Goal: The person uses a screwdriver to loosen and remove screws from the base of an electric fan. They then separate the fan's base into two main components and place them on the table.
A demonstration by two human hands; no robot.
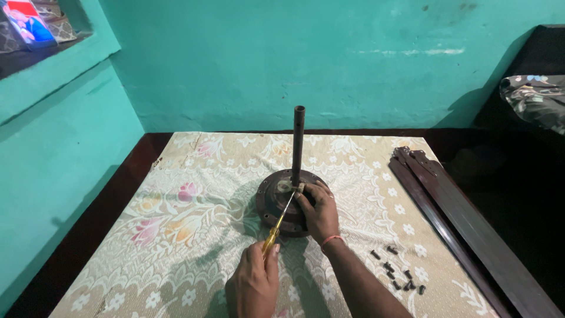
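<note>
A dark round fan motor (271,203) lies flat on a floral cloth, with a dark downrod (298,141) standing upright from its middle. My left hand (253,285) grips the yellow handle of a screwdriver (279,224). Its shaft slants up to the base of the rod, where some pale wires or tape sit. My right hand (319,212), with an orange band at the wrist, rests on the motor's right side, its fingers touching the spot where the screwdriver tip meets the rod's base.
The floral cloth (188,206) covers a dark wooden table. Several long dark fan blades (447,206) lie stacked along the right edge. Several small black screws (397,274) are scattered at the lower right. Turquoise walls close in behind and on the left.
</note>
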